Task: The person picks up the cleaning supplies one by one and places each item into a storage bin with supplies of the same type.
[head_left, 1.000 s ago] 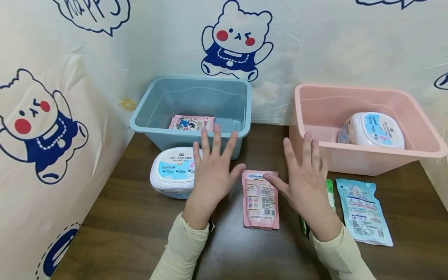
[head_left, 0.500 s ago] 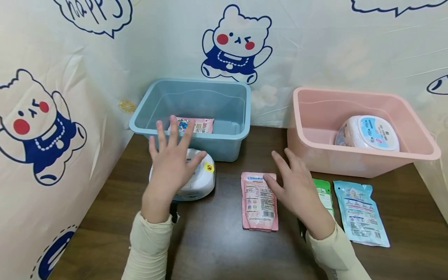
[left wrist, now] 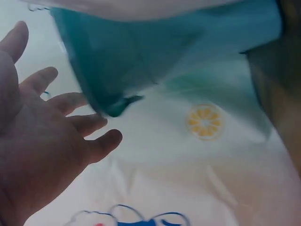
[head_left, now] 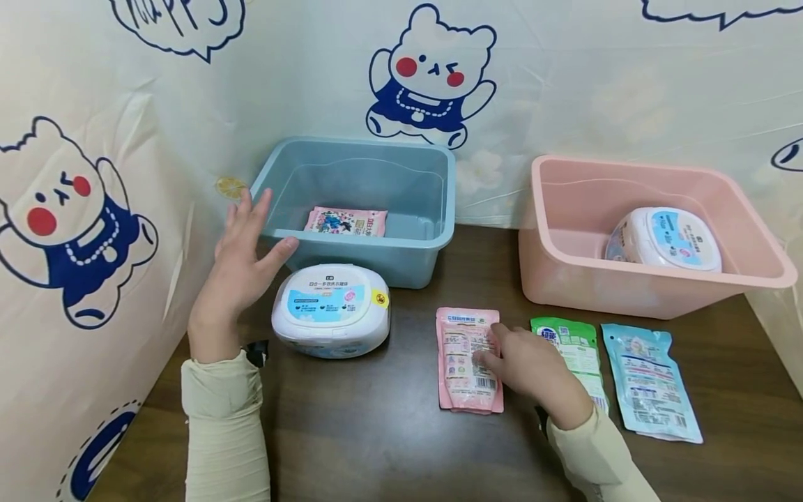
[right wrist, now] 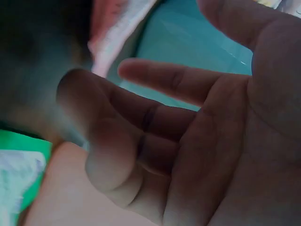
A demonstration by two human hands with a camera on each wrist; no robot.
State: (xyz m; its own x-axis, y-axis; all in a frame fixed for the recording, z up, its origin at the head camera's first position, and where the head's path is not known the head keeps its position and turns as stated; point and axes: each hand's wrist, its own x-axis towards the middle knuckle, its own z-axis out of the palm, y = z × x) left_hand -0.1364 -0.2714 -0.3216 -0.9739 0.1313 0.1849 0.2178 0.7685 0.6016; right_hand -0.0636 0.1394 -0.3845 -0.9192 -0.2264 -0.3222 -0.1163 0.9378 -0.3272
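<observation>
Operator: How does my left hand [head_left: 238,268] stand?

Inspector: Your left hand is held above the table [head_left: 376,439], in front of the left corner of the blue bin [head_left: 376,261] in the head view. The fingers are extended and released, the thumb spread toward the bin. The left wrist view shows a bare palm with the fingertips at the bin's rim; whether they touch, I cannot tell. Your sleeve [head_left: 226,425] runs up almost straight from the bottom edge, with the white tub [head_left: 332,314] just right of your wrist.

Operator: And my right hand [head_left: 530,362]?

Inspector: Your right forearm slants in from the lower right. The hand hangs low over the right edge of the pink pouch [head_left: 461,376], thumb and index finger pointing across it. The right wrist view finds the index nearly straight, the other fingers loosely bent, and a gap between thumb and index; nothing is grasped. Contact with the pouch cannot be confirmed.

Operator: Where is that pouch?

Inspector: Flat on the table, between the white tub and the green pouch [head_left: 577,352]. The green pouch lies partly behind your right hand and wrist.
</observation>
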